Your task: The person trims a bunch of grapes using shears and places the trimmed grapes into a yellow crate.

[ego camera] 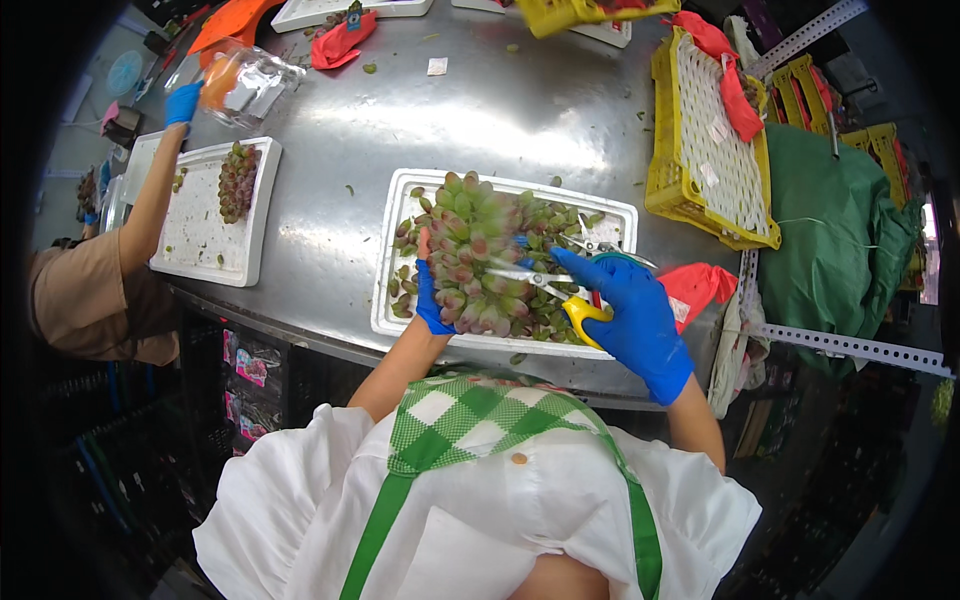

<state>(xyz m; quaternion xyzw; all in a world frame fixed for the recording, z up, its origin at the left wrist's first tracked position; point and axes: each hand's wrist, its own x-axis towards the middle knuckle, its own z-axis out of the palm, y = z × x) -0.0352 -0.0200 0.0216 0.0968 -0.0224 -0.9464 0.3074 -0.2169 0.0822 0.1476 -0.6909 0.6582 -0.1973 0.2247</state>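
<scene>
A large bunch of green and pink grapes (472,255) is supported at its left and underneath by my left hand (430,301) in a blue glove. The bunch hides most of those fingers. My right hand (645,326), also gloved in blue, holds scissors (583,321) by their yellow handle. Their metal blades point left, over the right side of the bunch. Below is a white foam tray (630,217) with loose grapes and small clusters (544,217). Another metal cutting tool (600,244) lies at the tray's right, partly behind my right hand.
A co-worker's gloved hand (182,103) touches a clear plastic container (259,86) at left. Nearby, a foam tray (259,217) holds a darker grape bunch (238,184). A yellow crate (667,150) stands right; red wrapping (697,289) lies beside my right hand on the metal table (322,202).
</scene>
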